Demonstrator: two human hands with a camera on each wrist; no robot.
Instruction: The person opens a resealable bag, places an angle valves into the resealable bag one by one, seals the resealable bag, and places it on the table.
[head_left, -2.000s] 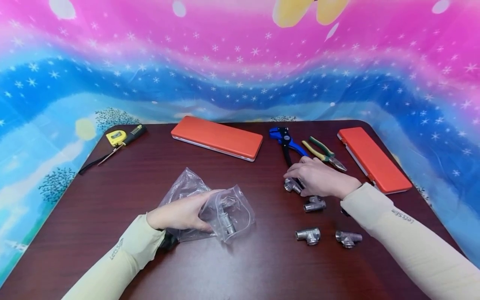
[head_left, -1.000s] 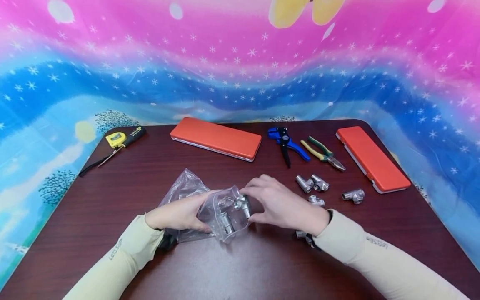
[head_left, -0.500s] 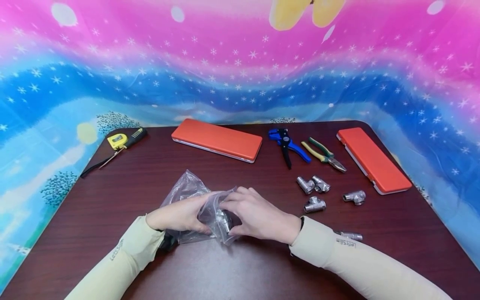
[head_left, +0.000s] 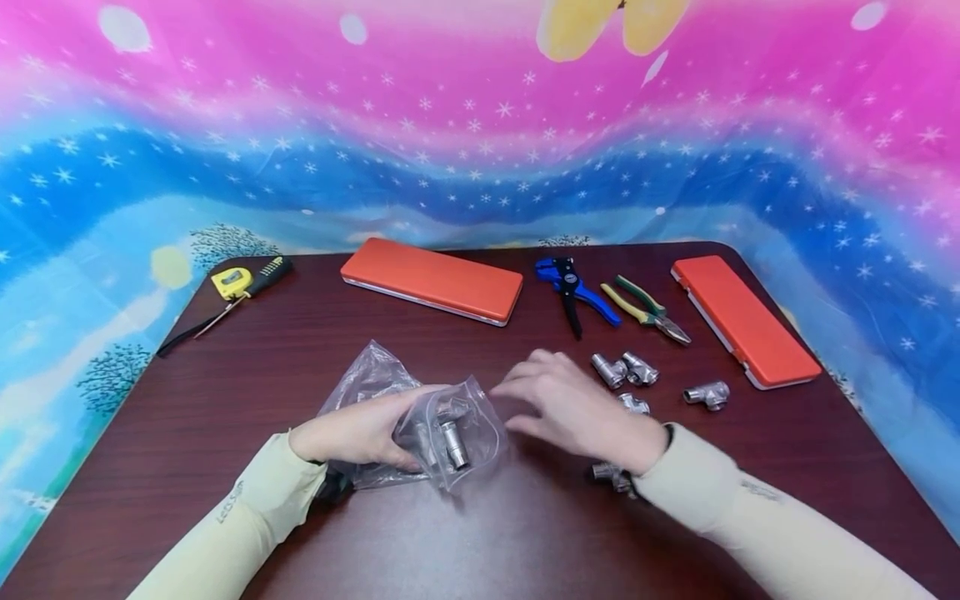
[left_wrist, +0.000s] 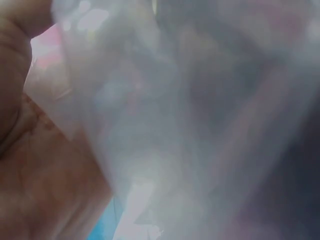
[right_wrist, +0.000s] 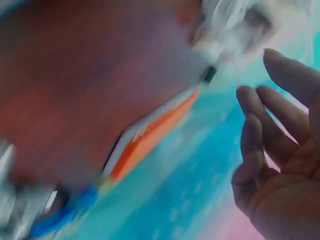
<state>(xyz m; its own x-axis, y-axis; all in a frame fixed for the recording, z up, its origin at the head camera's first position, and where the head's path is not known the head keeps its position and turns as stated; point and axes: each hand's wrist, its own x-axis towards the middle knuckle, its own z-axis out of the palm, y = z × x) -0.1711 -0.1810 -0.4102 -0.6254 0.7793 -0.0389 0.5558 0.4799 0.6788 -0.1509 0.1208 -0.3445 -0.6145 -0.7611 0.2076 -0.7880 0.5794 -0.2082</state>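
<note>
My left hand grips a clear zip bag near its mouth, which faces right. Inside, a shiny metal tee fitting lies by the opening, with more metal blurred behind the plastic. Bag film fills most of the left wrist view beside the palm. Just right of the bag mouth, my right hand is in the air with its fingers loosely bent and nothing in them. The right wrist view shows that palm bare. Several more tee fittings lie right of this hand; one is partly under the sleeve.
Along the back of the dark table lie a yellow tape measure, a black-handled tool, an orange case, blue wire strippers and green-yellow pliers. A second orange case is at the right edge.
My right hand took a tee fitting from the group on the right, put it into the bag, let go and drew back to the right. My left hand stays on the bag.
</note>
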